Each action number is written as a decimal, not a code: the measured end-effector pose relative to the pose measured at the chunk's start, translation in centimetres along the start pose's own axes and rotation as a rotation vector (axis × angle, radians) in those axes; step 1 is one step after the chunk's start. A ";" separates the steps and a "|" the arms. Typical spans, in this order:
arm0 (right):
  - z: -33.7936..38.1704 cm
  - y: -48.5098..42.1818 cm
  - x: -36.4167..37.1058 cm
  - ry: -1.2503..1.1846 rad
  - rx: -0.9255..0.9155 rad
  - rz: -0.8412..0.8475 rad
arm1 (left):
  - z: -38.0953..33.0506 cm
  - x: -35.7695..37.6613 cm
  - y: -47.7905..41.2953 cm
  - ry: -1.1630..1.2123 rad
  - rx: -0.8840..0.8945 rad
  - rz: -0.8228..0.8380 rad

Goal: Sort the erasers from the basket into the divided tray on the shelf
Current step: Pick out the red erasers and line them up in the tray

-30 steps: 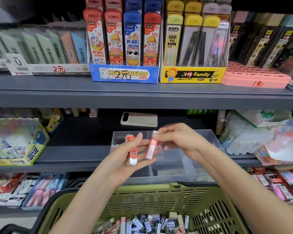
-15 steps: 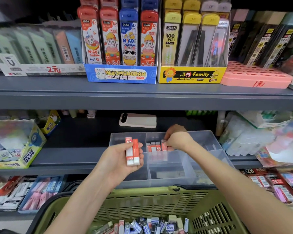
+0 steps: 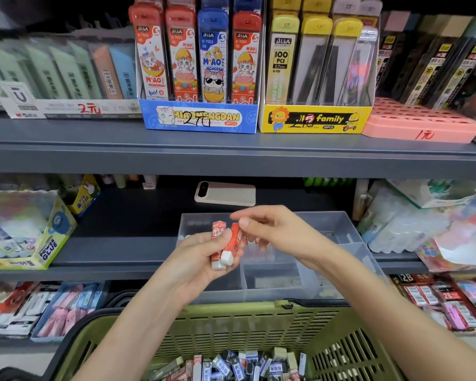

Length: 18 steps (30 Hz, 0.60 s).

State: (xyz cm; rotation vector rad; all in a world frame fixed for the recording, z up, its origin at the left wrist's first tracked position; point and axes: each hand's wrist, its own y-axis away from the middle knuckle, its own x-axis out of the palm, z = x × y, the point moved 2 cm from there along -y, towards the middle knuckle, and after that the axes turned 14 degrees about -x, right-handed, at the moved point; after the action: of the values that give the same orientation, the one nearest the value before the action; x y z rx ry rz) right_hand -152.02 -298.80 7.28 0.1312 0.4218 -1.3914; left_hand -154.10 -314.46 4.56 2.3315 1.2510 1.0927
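Grey metal shelf (image 3: 121, 248) lies bare left of the fingers; left hand (image 3: 195, 259) grips two red-sleeved white erasers (image 3: 220, 243), right hand (image 3: 280, 232) pinches one.

Grey shelves (image 3: 231, 149), crowded stationery packs (image 3: 213, 59)

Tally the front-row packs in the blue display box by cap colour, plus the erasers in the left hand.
Red-capped packs: 3
Blue-capped packs: 1
Red-and-white erasers gripped in the left hand: 2
Total: 6
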 end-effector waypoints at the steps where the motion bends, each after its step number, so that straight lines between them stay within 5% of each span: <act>1: 0.5 0.3 0.1 0.017 -0.020 0.062 | 0.0 0.1 0.1 -0.010 -0.001 0.017; 10: 1.0 0.2 0.4 0.006 0.001 0.132 | -1.4 -2.1 1.3 -0.007 0.123 -0.239; 13: 0.6 -1.0 1.0 0.050 0.063 -0.009 | -2.4 -4.2 2.1 0.025 0.164 -0.303; 15: -0.2 -2.5 1.2 0.249 0.148 -0.161 | -2.8 -5.6 2.5 0.080 0.172 -0.327; 18: -1.5 -5.0 1.8 0.544 0.341 -0.160 | -2.5 -7.1 2.9 0.071 0.202 -0.344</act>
State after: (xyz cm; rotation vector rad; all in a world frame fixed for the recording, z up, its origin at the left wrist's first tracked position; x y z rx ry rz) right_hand -156.98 -300.95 6.05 0.7806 0.6501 -1.5712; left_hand -156.64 -322.13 4.37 2.1128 1.7830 0.9772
